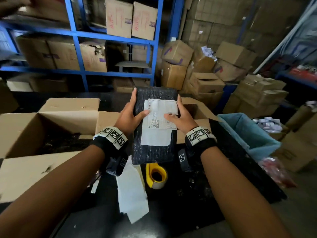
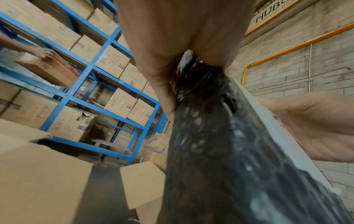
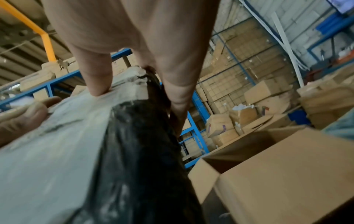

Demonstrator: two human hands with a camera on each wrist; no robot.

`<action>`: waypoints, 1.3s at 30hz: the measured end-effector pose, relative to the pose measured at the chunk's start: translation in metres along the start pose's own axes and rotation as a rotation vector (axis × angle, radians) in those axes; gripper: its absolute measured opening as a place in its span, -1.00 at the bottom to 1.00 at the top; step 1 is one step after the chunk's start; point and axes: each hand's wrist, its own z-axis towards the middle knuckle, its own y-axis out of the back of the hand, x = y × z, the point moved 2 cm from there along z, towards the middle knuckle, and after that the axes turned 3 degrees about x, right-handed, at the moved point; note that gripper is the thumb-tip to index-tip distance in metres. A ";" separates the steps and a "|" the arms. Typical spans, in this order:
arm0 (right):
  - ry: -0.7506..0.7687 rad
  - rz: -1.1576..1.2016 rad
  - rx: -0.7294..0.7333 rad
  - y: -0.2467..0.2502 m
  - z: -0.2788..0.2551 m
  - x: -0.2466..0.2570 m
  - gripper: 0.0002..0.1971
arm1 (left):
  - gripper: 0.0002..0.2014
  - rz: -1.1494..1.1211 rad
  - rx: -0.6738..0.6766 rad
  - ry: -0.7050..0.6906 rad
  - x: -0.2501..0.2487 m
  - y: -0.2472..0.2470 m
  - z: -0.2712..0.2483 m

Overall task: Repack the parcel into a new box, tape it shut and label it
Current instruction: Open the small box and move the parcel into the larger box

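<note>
A black bubble-wrap parcel [image 1: 154,150] with a white shipping label [image 1: 159,117] is held up above the dark table, between both hands. My left hand [image 1: 135,107] grips its left edge, thumb on the label's left side and fingers behind. My right hand [image 1: 175,109] grips the right edge, thumb pressed on the label near the barcode. The left wrist view has the left hand [image 2: 172,68] round the parcel [image 2: 220,151]. In the right wrist view the right hand [image 3: 134,68] holds the parcel [image 3: 138,159], thumb on the torn label [image 3: 57,136].
An open cardboard box [image 1: 51,117] stands on the left, another open box [image 1: 197,109] behind the parcel. A yellow-backed label roll [image 1: 157,176] and white paper strips [image 1: 132,194] lie on the table. A blue-lined bin [image 1: 248,133] stands on the right. Another person's hand [image 2: 38,53] touches a box on the blue shelving [image 1: 77,48].
</note>
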 end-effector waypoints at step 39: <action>-0.091 0.338 0.079 0.251 0.316 -0.186 -0.07 | -0.39 1.140 0.590 0.279 0.175 -0.224 0.314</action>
